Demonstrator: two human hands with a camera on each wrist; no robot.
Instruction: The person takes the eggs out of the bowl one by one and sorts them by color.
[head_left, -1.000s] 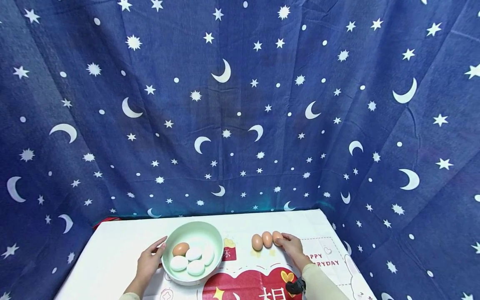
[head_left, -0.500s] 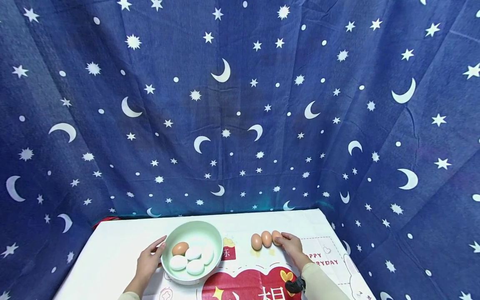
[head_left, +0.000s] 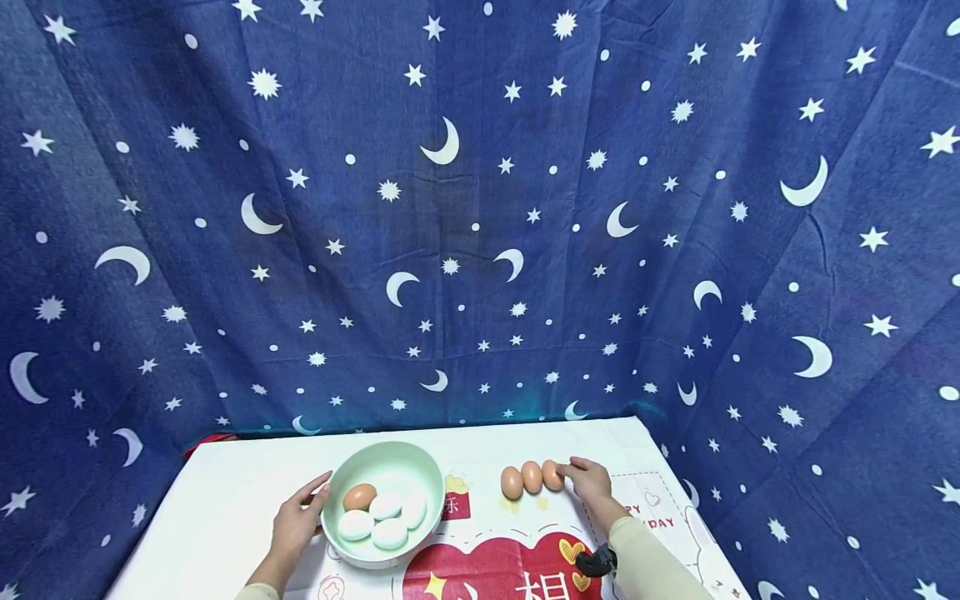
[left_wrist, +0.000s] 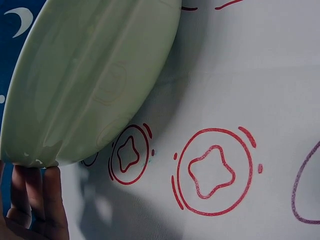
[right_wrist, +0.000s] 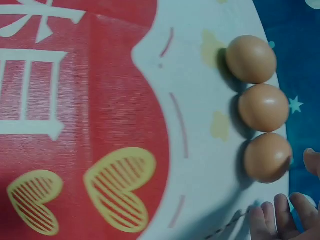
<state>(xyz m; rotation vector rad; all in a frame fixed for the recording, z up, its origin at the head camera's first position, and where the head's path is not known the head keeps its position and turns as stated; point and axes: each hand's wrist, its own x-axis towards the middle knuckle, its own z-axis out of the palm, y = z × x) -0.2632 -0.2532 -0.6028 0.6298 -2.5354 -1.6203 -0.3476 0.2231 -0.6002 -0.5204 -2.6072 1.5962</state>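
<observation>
The left hand lies against the left side of a pale green bowl, its fingers extended and their tips touching the outside near the edge, without curling round it. The bowl stands on the left part of the tabletop and holds five eggs: one brown egg toward the left, and beside it four white eggs, one near the middle, one at the right, one at the lower left and one at the front. Well to the right of the bowl, three more brown eggs form a short row: a left egg, a middle egg and a right egg, each close against the next. The right hand is just beside the right egg, thumb and fingers spread; the right wrist view shows a gap between them and the shell, and nothing is held. A black band sits on the right wrist, next to a cream sleeve. The white covering carries a large red printed shape with white characters and yellow hearts. Behind hangs a blue curtain patterned with white moons, stars and dots.
</observation>
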